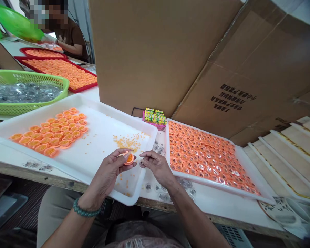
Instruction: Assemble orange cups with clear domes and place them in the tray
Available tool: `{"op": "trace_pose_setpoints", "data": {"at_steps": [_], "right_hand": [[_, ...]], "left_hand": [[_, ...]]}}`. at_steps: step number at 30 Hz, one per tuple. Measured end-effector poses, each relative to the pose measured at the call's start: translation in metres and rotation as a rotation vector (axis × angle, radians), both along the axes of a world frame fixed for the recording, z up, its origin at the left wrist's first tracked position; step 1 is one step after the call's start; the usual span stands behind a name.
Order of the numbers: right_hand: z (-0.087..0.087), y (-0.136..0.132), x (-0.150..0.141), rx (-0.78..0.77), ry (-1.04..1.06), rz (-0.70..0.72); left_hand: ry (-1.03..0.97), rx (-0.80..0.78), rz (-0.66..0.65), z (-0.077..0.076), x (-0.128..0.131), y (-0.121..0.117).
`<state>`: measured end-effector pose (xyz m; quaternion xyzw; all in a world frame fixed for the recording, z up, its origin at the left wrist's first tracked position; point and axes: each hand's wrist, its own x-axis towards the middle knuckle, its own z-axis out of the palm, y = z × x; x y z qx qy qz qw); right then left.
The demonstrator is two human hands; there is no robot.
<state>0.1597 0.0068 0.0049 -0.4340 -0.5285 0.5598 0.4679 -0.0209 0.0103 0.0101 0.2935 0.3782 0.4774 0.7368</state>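
Observation:
My left hand [111, 168], with a green bead bracelet at the wrist, holds a small round orange plastic case [129, 158] between thumb and fingers. Just to its right, my right hand [157, 168] is pinched closed; whatever is between the fingertips is too small to name. Both hands are over the right end of a white tray [100, 134]. At that tray's left lie many similar orange cases [57, 131], and loose yellow-orange beads [129, 142] are scattered near my hands. Clear round pieces with dark marks [160, 196] lie on the table beneath my right forearm.
Right of me, a second white tray [263, 186] holds rows of orange cases with dark-marked tops. A pink basket [160, 126] of yellow-green packets stands behind. Tall cardboard [150, 51] blocks the back. At left are a green basket [28, 109], red trays [80, 89] and another person [74, 39].

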Motion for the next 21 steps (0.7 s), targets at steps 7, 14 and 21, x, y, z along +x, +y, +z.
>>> {"op": "trace_pose_setpoints", "data": {"at_steps": [7,14,21], "right_hand": [[0.002,-0.004,0.000,0.035,0.040,-0.004],[-0.002,-0.004,-0.001,0.023,0.155,-0.053],[-0.004,-0.003,-0.010,-0.061,0.298,-0.205]], "left_hand": [[0.111,0.017,-0.008,0.002,0.002,-0.002],[0.117,-0.002,-0.027,0.002,0.005,0.000],[0.082,0.013,0.003,0.000,0.004,-0.002]]}}
